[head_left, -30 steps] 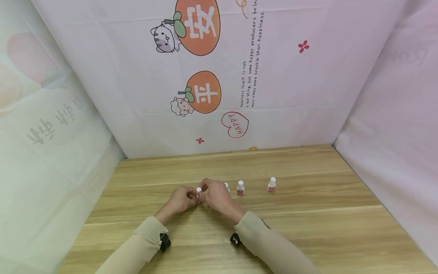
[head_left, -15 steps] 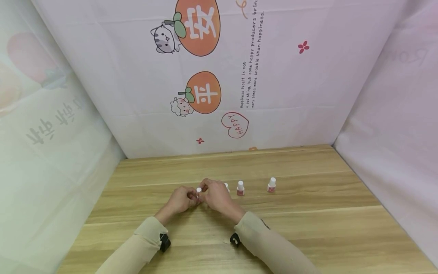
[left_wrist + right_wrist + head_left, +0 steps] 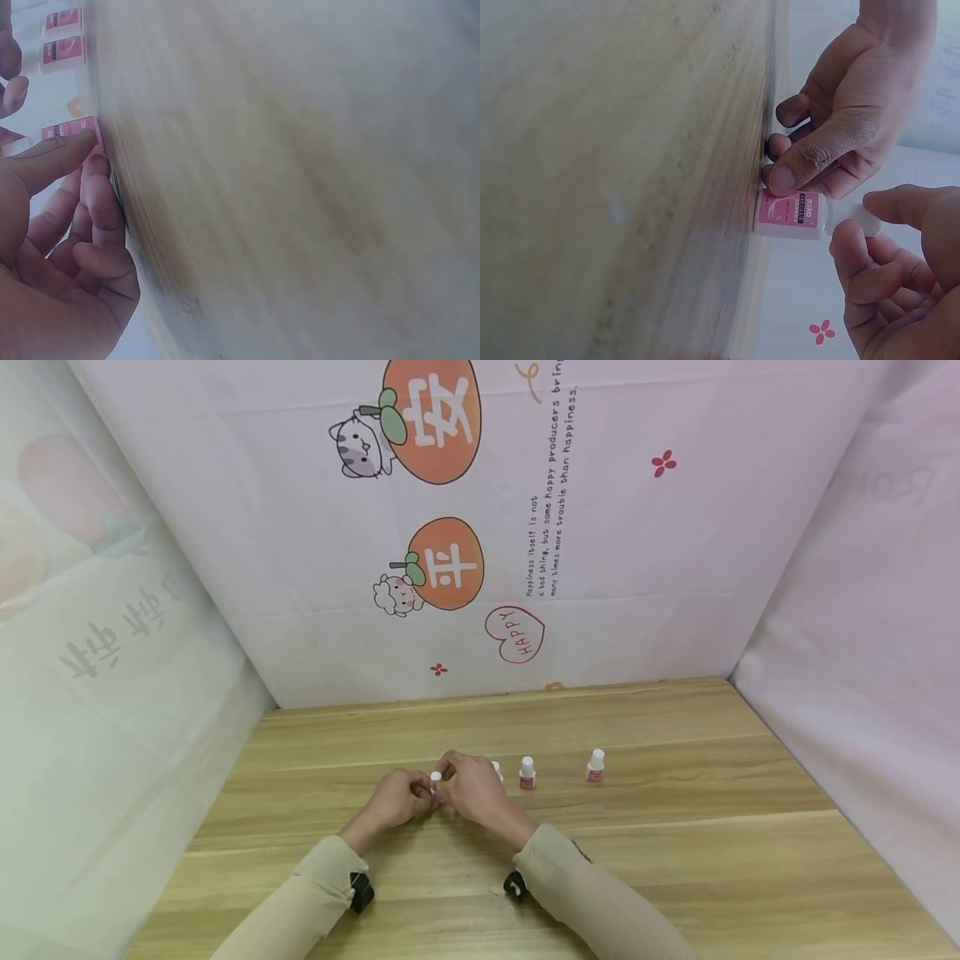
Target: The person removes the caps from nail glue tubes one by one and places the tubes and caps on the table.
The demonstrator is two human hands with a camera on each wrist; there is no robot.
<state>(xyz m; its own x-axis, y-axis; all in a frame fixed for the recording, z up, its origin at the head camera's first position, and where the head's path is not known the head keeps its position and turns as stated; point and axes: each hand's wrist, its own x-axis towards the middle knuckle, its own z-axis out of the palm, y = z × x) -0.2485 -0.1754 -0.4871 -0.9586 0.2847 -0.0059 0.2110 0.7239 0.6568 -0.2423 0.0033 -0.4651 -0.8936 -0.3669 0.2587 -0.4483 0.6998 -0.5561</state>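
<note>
A small white nail glue bottle (image 3: 791, 214) with a pink label stands upright on the wooden table between my two hands. Low on its body, the thumb and fingers of my left hand (image 3: 395, 797) pinch it, the thumb lying over part of the label. From the other side, my right hand (image 3: 476, 787) holds its white cap (image 3: 436, 776) between thumb and index finger. The cap sits on the bottle's neck. In the left wrist view the labelled side (image 3: 67, 130) shows above my left thumb, while most of my right hand is out of that picture.
Three similar bottles stand to the right: one partly hidden bottle (image 3: 497, 768) behind my right hand, a second bottle (image 3: 528, 774) beside it, and a third bottle (image 3: 596, 766) farther right. Printed white cloth walls (image 3: 615, 568) enclose the wooden table (image 3: 675, 852) at the back and sides.
</note>
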